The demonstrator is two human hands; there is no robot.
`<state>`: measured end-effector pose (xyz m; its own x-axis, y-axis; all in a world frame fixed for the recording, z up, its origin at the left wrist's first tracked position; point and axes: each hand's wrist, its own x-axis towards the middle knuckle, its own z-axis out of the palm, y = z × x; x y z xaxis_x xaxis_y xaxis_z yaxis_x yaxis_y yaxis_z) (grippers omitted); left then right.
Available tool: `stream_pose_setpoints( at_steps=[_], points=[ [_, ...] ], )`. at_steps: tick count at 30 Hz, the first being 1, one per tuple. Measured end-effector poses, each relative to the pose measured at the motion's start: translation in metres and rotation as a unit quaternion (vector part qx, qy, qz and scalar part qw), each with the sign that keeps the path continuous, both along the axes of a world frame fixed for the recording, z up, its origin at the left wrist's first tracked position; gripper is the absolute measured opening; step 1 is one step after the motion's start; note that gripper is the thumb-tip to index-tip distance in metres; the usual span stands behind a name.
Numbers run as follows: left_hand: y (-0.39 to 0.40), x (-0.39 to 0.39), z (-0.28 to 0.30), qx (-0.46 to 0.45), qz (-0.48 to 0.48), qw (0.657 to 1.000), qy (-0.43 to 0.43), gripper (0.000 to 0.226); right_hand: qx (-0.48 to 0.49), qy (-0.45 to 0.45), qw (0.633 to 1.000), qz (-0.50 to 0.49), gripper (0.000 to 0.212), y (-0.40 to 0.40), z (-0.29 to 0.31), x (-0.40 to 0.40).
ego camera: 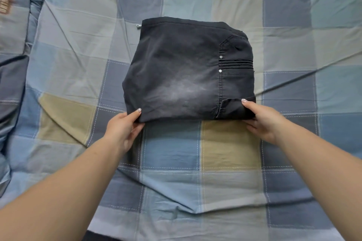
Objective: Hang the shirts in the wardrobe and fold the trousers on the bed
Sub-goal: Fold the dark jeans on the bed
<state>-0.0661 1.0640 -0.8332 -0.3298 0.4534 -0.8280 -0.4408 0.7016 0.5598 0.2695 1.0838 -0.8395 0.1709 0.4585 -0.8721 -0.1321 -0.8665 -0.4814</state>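
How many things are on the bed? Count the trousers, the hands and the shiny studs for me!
Folded dark trousers: 1
Hands gripping the trousers' near edge: 2, the left hand and the right hand
Shiny studs on the trousers: 2, and
Checked bedcover: 1
Total: 6

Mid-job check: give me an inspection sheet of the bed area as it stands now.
Surface: checked bedsheet, wrinkled.
Job's things: dark trousers folded into a compact block, lying flat mid-bed; no shirts in view.
Clutter: small metal bit at the trousers' far left corner, too small to identify.
Grippers: left hand pinches the near left corner; right hand pinches the near right corner.
Cables: nothing seen.
Surroundings: bedding with a patterned band at the left edge; wardrobe out of view.
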Motion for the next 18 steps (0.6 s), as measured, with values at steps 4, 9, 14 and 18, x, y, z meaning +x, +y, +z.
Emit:
stream_pose_setpoints(
  at_steps=[4, 9, 14, 18],
  points=[
    [-0.041, -0.004, 0.001, -0.021, 0.003, 1.0, 0.009, 0.006, 0.004, 0.005, 0.999, -0.045, 0.008, -0.038, 0.007, -0.006],
    [-0.117, -0.02, 0.001, -0.078, -0.025, 0.997, -0.012, 0.005, -0.01, 0.017, 0.998, -0.063, 0.005, -0.122, 0.004, -0.019],
    [-0.198, -0.038, 0.006, -0.146, -0.056, 0.988, 0.007, 0.017, -0.051, 0.021, 0.997, -0.057, 0.007, -0.209, 0.003, -0.027],
    [-0.246, -0.046, 0.013, -0.178, -0.068, 0.982, -0.003, 0.011, -0.083, 0.033, 0.995, -0.055, 0.015, -0.262, 0.004, -0.028]
  ],
)
